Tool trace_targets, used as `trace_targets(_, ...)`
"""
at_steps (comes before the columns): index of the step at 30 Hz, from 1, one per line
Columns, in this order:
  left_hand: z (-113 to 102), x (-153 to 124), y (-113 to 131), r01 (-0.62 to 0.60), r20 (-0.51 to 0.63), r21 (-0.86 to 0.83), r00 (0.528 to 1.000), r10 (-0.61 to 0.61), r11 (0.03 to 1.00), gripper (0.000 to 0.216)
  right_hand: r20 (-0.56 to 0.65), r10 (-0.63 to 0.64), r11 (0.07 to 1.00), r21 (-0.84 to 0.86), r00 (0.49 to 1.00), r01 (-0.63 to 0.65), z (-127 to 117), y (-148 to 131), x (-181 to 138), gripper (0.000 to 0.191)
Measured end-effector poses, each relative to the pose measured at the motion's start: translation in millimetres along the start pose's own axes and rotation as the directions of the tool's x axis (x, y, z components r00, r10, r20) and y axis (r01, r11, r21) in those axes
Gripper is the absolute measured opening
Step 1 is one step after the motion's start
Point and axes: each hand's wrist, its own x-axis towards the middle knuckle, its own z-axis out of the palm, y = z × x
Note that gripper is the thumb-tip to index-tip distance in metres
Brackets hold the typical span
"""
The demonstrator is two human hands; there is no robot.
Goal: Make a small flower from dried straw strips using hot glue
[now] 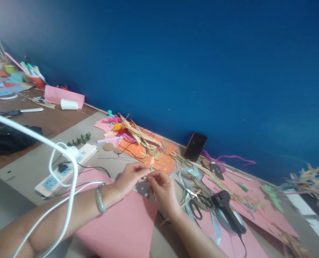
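Observation:
My left hand (131,177), with a pale green bangle (100,199) on its wrist, is closed in a pinch over the table. My right hand (162,188) is pinched too, its fingertips meeting those of the left. A small pale dried plant piece (152,162) sticks up at the fingertips, seemingly in the left pinch. What the right fingers hold is too small and hidden to name. Below both hands is a pink paper sheet (122,225). To the right of my right hand lie black-handled scissors (197,204) and a black glue gun (226,209).
A white power strip (68,172) and a looping white cable (75,179) lie at my left, the cable crossing before my left forearm. Behind, dried stems and pipe cleaners cover orange paper (165,163). A phone (195,147) leans on the blue wall (191,71).

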Motion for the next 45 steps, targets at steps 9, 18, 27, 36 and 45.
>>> trace_targets(9,0.8,-0.7,-0.6,0.022,-0.007,-0.030,1.000,-0.023,0.999,0.016,0.004,-0.021,1.000,-0.012,1.000,0.021,-1.6,1.7,-0.4,0.013)
trace_targets(18,-2.1,5.8,1.9,0.084,-0.101,-0.034,0.991,-0.087,0.996,0.022,0.051,-0.074,0.958,-0.274,0.996,0.085,-8.2,13.6,5.3,0.009)
trace_targets(27,-6.2,13.7,1.6,0.097,-0.182,-0.011,0.978,-0.098,0.995,0.022,0.093,0.027,0.101,-0.991,0.995,0.090,-30.3,13.5,22.4,0.019)
trace_targets(36,-8.2,13.2,-8.4,0.075,-0.132,-0.023,0.988,-0.077,0.997,0.019,0.058,0.079,0.106,-0.993,0.995,0.050,-27.3,3.7,25.5,0.017)
trace_targets(45,-13.5,20.4,-21.3,0.083,-0.132,-0.053,0.987,-0.089,0.995,0.022,-0.001,0.064,0.069,-0.998,0.998,-0.005,-96.1,-65.8,0.7,0.012)
